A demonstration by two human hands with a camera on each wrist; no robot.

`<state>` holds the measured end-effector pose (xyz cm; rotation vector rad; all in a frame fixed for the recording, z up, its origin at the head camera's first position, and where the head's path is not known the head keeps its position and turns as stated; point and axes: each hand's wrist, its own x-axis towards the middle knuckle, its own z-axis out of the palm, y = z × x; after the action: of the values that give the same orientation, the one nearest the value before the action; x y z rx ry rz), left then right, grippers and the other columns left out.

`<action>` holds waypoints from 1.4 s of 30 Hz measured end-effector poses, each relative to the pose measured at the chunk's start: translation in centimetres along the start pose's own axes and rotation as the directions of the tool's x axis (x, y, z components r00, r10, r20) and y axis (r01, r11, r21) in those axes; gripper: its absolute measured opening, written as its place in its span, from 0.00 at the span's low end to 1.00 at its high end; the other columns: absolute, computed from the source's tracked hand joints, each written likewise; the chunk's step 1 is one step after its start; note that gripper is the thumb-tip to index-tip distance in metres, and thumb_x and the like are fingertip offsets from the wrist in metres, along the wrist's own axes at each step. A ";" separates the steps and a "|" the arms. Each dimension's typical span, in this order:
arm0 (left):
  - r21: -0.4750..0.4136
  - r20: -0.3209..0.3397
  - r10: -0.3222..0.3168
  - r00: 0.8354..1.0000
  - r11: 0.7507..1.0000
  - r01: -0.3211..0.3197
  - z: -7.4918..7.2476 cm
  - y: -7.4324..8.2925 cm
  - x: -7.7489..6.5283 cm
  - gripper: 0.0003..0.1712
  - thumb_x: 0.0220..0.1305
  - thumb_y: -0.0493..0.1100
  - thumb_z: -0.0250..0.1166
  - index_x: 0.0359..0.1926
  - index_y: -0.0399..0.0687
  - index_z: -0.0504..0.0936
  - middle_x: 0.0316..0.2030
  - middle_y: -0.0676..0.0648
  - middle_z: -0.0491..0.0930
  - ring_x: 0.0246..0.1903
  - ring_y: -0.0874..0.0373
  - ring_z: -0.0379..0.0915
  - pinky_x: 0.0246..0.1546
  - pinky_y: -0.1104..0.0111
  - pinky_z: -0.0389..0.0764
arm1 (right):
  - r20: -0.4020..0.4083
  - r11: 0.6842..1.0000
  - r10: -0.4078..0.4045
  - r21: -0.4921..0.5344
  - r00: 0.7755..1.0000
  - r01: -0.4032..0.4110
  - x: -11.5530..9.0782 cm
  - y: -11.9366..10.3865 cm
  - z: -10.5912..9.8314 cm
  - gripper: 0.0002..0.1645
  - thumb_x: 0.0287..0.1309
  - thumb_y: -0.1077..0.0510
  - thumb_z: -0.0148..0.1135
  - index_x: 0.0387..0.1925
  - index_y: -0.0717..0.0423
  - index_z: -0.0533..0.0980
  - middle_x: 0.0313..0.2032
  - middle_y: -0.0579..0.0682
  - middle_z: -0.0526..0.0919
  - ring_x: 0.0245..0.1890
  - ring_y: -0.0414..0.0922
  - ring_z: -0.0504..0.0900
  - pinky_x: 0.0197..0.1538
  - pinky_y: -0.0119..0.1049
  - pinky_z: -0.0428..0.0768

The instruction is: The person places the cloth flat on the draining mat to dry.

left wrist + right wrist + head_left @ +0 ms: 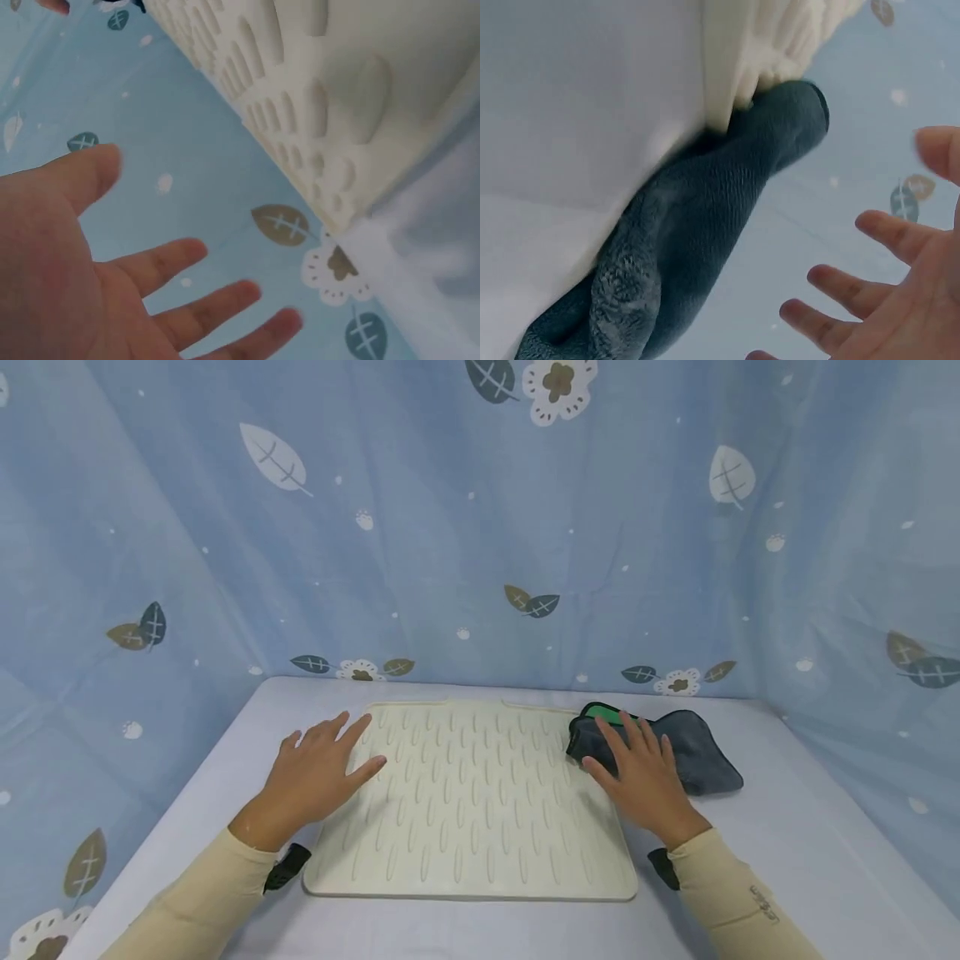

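A cream ridged mat (472, 810), raised with rows of oblong bumps, lies flat on the white table. My left hand (311, 777) hovers over its left edge, fingers spread and holding nothing; the left wrist view shows the same hand (97, 277) palm inward beside the mat (337, 90). Over the right edge is my right hand (641, 777), fingers also spread. Behind and partly under it in the head view lies a crumpled dark grey cloth (701, 752) with a green patch, overlapping the mat's far right corner. In the right wrist view the fuzzy cloth (697, 217) is apart from my fingers (847, 289).
A white cloth covers the table (810, 827). Around its back and sides hangs a blue curtain (420, 527) printed with leaves and flowers. Beige sleeves (202, 893) cover both forearms, with a black strap (287, 867) at the left wrist.
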<state>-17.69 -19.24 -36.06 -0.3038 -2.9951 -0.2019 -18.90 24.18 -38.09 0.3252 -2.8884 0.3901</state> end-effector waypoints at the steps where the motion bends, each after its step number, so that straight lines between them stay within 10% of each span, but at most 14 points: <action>1: -0.005 0.004 0.001 1.000 1.000 -0.001 0.1 -0.1 0.0 0.41 0.70 0.65 0.55 0.76 0.50 0.62 0.70 0.33 0.65 0.66 0.31 0.64 0.59 0.33 0.64 | -0.007 1.000 0.001 0.018 1.000 -0.001 0.1 0.2 -0.1 0.41 0.71 0.40 0.55 0.77 0.51 0.56 0.76 0.68 0.51 0.75 0.71 0.48 0.68 0.75 0.45; 8: -0.072 0.094 -0.025 0.995 0.997 0.032 1.0 -1.6 -0.3 0.32 0.72 0.53 0.58 0.70 0.42 0.70 0.59 0.31 0.76 0.54 0.33 0.76 0.47 0.39 0.76 | -0.010 0.996 0.049 0.079 0.999 -0.048 0.7 2.4 -0.5 0.39 0.64 0.58 0.57 0.75 0.56 0.59 0.74 0.71 0.53 0.72 0.72 0.52 0.67 0.77 0.46; 16: -0.054 0.206 -0.034 0.978 0.997 0.046 2.0 -2.8 -0.4 0.28 0.73 0.48 0.55 0.67 0.36 0.72 0.58 0.30 0.77 0.56 0.32 0.75 0.50 0.40 0.76 | 0.106 0.994 0.091 0.043 0.990 -0.096 1.0 4.7 -0.1 0.44 0.62 0.55 0.59 0.77 0.53 0.56 0.75 0.72 0.49 0.73 0.76 0.46 0.65 0.79 0.44; 42: -0.011 0.139 -0.046 0.989 0.999 0.048 3.0 -2.9 -0.5 0.29 0.67 0.49 0.64 0.62 0.35 0.77 0.50 0.34 0.79 0.50 0.39 0.77 0.44 0.44 0.79 | 0.203 0.992 0.106 -0.084 0.973 -0.090 0.5 7.1 0.3 0.40 0.58 0.50 0.70 0.68 0.59 0.69 0.62 0.75 0.69 0.61 0.75 0.67 0.50 0.72 0.72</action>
<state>-18.19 -21.73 -39.42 -0.2596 -3.1419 -0.2157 -21.13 30.69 -39.92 0.2230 -3.1234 0.2786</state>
